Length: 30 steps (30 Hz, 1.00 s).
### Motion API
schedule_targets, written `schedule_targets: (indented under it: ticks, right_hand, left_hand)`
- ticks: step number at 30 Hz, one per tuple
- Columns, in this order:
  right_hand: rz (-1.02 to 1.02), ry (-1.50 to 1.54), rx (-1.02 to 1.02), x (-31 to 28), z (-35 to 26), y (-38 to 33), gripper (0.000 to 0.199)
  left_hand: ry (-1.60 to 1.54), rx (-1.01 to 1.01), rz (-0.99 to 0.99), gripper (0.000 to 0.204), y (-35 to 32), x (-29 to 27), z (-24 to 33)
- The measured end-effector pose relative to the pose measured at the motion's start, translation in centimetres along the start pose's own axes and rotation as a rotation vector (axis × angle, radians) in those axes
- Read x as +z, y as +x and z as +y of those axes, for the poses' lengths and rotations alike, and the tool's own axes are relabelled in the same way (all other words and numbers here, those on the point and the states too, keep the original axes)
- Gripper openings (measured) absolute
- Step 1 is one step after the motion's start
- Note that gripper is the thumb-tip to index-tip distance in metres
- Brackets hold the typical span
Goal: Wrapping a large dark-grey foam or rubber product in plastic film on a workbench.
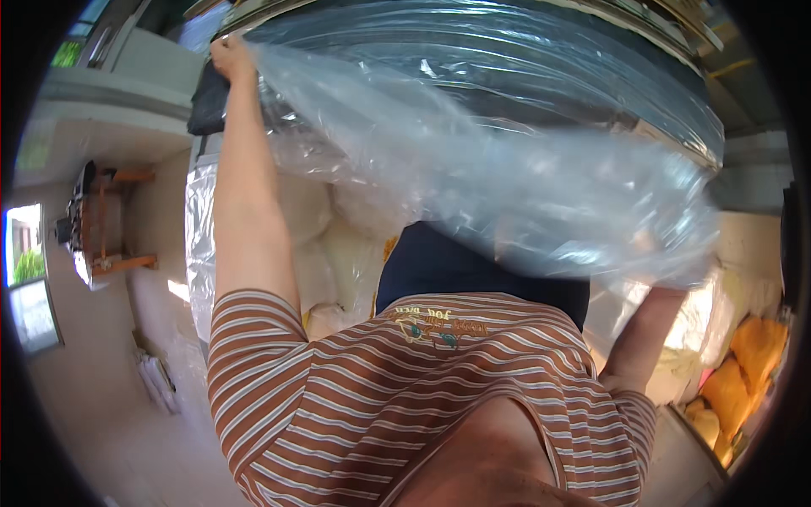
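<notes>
A large sheet of clear plastic film (498, 169) stretches in loose folds from the upper left to the right. At its far left corner, my left hand (232, 59) is closed on the film's edge, with the arm reaching out straight. My right hand (672, 275) is low on the right, mostly covered by the blurred, bunched film, so its fingers do not show. Under the film, a dark flat surface (207, 106) lies across the table, its left end uncovered. More clear film (200, 228) hangs down at the table's left side.
Pale, plastic-wrapped bundles (304, 211) lie below the table's near edge. Orange-yellow fabric or bags (748, 372) are heaped at the lower right. A wooden-framed stand (106, 224) is off to the left, near a window (32, 279). Long strips (650, 21) run along the far edge.
</notes>
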State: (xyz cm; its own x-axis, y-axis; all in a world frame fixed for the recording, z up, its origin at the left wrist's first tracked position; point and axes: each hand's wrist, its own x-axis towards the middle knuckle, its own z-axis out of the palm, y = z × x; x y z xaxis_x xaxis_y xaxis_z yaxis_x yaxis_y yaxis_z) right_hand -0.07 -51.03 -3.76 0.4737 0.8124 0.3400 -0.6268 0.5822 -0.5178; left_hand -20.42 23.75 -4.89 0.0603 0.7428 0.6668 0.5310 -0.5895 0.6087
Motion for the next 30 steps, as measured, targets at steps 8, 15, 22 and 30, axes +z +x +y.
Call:
schedule_targets:
  ticks: [8,15,22,30]
  right_hand:
    - [1.293,-0.834,-0.515,2.7,-8.0,0.5,0.028]
    - [0.838,-1.874,-0.283,6.2,-12.9,-0.1,0.018]
    - [0.301,-2.500,-0.722,7.4,-7.6,5.6,0.036]
    - [0.445,-2.483,0.668,-2.9,-2.6,-4.2,0.031]
  left_hand:
    - [0.162,0.121,-0.132,0.042,2.5,0.6,-3.8]
    - [0.074,0.268,-0.255,0.035,1.2,2.0,-3.5]
    - [0.056,0.230,-0.291,0.032,1.0,1.4,-0.9]
    - [0.277,0.244,-0.143,0.031,5.0,-3.6,-12.6]
